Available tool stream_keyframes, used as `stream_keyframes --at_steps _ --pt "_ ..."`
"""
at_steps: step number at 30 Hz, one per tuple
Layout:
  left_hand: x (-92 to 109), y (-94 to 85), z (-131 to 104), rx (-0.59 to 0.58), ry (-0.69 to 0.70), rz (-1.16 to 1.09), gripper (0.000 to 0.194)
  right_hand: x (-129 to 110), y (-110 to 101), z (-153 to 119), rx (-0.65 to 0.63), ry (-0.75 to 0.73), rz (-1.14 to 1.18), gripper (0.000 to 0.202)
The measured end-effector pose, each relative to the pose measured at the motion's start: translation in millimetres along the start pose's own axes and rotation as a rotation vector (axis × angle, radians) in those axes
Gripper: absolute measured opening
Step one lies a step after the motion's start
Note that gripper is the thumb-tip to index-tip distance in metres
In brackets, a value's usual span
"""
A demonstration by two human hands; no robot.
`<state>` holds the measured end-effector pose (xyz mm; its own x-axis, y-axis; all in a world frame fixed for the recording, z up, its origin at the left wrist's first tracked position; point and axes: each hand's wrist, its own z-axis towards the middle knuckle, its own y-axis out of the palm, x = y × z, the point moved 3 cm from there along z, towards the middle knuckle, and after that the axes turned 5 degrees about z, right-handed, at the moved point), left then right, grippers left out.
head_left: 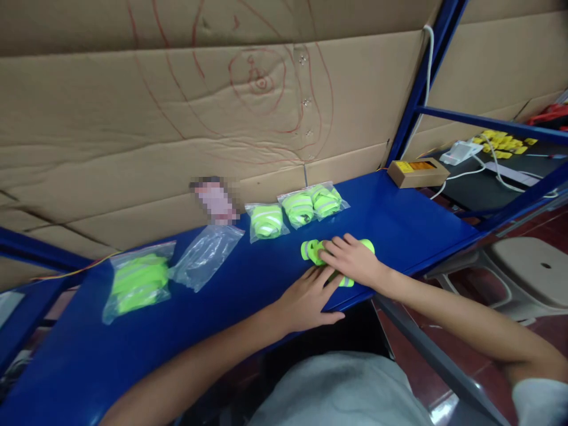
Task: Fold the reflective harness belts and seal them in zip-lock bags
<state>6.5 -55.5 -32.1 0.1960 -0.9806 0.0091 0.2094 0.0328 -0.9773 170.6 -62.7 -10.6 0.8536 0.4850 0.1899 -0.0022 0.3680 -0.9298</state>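
Observation:
A neon yellow-green reflective strap bundle (312, 251) lies near the front edge of the blue table, mostly covered by both hands. My right hand (355, 259) rests over it from above, fingers stretched to the left and slightly apart. Just in front, my left hand (308, 297) touches the bundle with its fingertips. Its fingers are spread and its thumb points out toward the table edge. Parts of the bundle show left of the right hand, behind it and below it. What lies beneath the palms is hidden.
On the blue table (213, 313), clear bags of neon straps (266, 222) stand along the back, with another bag (139, 278) at left. A flat clear plastic bag (207, 255) lies between them. A cardboard box (418, 173) sits at the right end; a beige chair (528, 272) stands right.

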Motion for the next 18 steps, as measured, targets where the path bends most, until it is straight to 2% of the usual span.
stream_keyframes --at_steps 2,4,7,9,11,14,18 --pt "2 -0.2 -1 0.046 0.027 -0.008 0.072 -3 3 -8 0.014 -0.026 0.045 0.019" --pt "4 -1.6 -2 0.108 0.059 -0.017 0.063 3 2 -16 0.014 0.001 0.195 0.022" --pt "0 -8.9 -2 0.223 0.061 0.006 0.038 15 -4 -26 0.001 0.001 0.481 0.045" --pt "-9 -16.2 -1 0.267 -0.008 0.042 0.027 19 -9 -30 0.006 -0.006 0.601 0.044" --pt "-23 -22.5 -2 0.262 -0.115 0.013 0.028 22 -12 -34 0.017 0.006 0.685 0.036" --pt "-46 -25.1 -8 0.241 -0.255 -0.239 0.035 22 -12 -38 0.041 0.027 0.776 0.035" --pt "-68 -16.6 -13 0.293 -0.372 -0.53 0.03 23 -10 -39 0.066 0.033 0.808 0.032"
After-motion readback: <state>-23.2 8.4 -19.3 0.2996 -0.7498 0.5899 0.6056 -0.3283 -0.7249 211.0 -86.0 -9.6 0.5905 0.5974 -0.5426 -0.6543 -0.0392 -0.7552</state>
